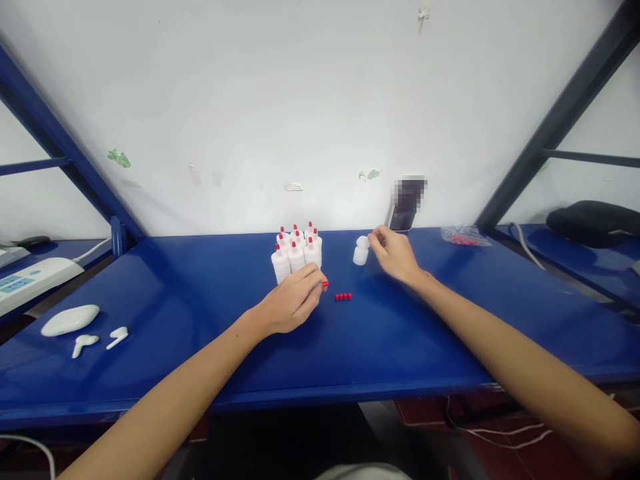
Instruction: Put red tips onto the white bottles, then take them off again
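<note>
My left hand (299, 299) is closed in a pinch on a small red cap (325, 284), just in front of a cluster of white plastic squeeze bottles (296, 257). These stand upright, and each wears a red tip cap. Several more red caps (343, 297) lie in a short row to the right of that hand. My right hand (395, 252) has its fingertips pinched at the edge of a small white rounded plastic piece (363, 242). Directly below that piece in view is another white rounded piece (360, 256); whether the two are joined I cannot tell.
On the blue table (190, 287), a phone (406, 205) leans against the wall. A clear bag with red pieces (465, 237) lies at the back right. Left are a white earbud case (71, 320), two earbuds (118, 337) and a power strip (37, 283). Blue metal posts flank the table.
</note>
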Available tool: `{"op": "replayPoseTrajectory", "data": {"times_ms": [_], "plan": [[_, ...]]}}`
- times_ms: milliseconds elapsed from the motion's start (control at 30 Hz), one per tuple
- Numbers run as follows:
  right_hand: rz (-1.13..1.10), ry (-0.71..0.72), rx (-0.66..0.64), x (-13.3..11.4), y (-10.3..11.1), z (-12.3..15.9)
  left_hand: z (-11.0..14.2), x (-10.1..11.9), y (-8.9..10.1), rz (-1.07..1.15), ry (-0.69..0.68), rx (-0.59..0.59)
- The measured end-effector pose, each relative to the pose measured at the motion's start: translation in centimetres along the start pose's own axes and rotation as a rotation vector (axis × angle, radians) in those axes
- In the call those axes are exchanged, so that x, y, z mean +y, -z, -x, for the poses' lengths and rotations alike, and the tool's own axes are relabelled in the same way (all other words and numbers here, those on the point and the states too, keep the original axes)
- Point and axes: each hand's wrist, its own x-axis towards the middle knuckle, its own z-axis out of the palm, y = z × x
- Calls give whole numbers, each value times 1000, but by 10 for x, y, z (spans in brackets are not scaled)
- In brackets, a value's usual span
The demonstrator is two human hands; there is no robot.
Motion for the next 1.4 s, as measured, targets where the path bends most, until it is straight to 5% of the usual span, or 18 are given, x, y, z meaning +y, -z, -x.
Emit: {"op": "replayPoseTrajectory", "data": {"times_ms": [267,400,533,767,967,1233,1400], "plan": [[-98,93,-30,-10,10,12,-1,-2,-4,-96,-3,35],[-235,364,-407,-40,15,34,0,-7,-10,-139,32,97],[-239,463,-539,-67,13,48,0,-10,-12,-132,1,103],[-302,451,-557,-73,15,47,-2,-5,-10,-201,-92,-14],[-361,437,-562,-76,14,51,-6,1,-12,-350,-141,28],[-501,250,-430,-57,18,43,-4,-7,-7,-563,-179,271],[-134,356,-672,-42,30,30,-2,-9,3,-488,-210,378]]}}
